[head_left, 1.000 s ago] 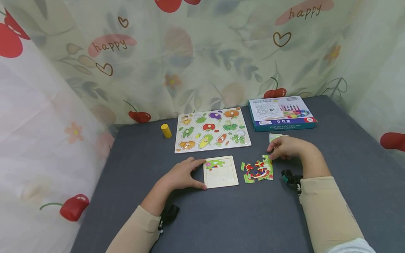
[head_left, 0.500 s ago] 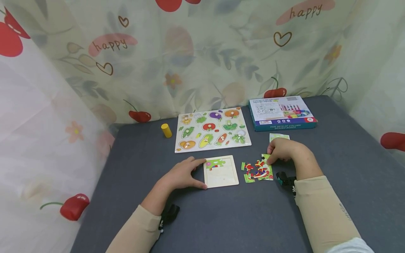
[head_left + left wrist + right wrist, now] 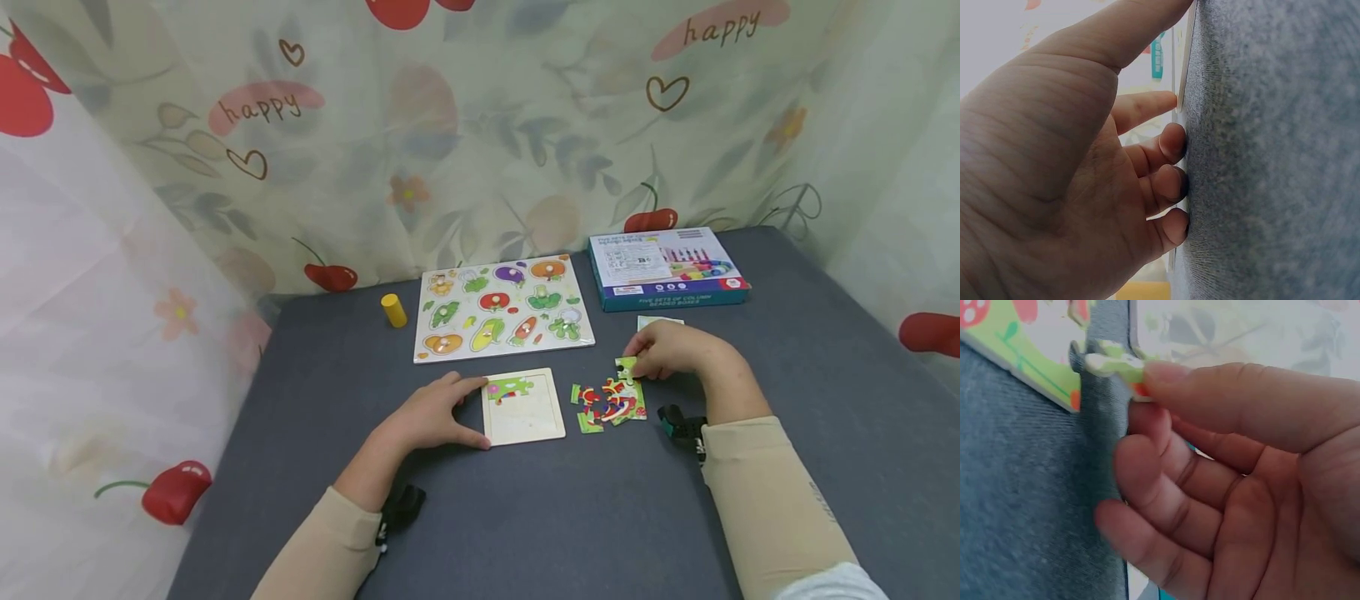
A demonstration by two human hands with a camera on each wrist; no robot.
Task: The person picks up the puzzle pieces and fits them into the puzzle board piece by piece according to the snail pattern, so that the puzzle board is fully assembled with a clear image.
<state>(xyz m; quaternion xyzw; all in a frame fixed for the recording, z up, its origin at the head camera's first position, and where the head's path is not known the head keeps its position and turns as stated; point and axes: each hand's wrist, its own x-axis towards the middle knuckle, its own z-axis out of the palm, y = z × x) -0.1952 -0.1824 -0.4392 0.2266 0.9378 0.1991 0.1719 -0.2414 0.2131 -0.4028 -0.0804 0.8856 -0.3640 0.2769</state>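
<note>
A square wooden puzzle tray (image 3: 528,427) lies flat on the table, with a few joined green pieces (image 3: 510,389) in its upper left corner. My left hand (image 3: 427,414) stays at the tray's left side, its thumb and index fingertips touching the edge and the other fingertips down on the cloth. Between thumb and fingers, my right hand (image 3: 675,350) pinches a green puzzle piece (image 3: 1119,365), tilted up from the cloth in the right wrist view. Just below it lies a cluster of loose red and green puzzle pieces (image 3: 618,406).
Behind the tray lies a vegetable peg board (image 3: 510,304). A yellow cylinder (image 3: 393,310) stands to its left, and a flat teal box (image 3: 667,271) lies at the back right. A pale card (image 3: 658,321) is partly hidden behind my right hand.
My right hand has taken hold of the green piece at the cluster's upper right and drawn it slightly up and left, off the other pieces. The left hand and tray have stayed put.
</note>
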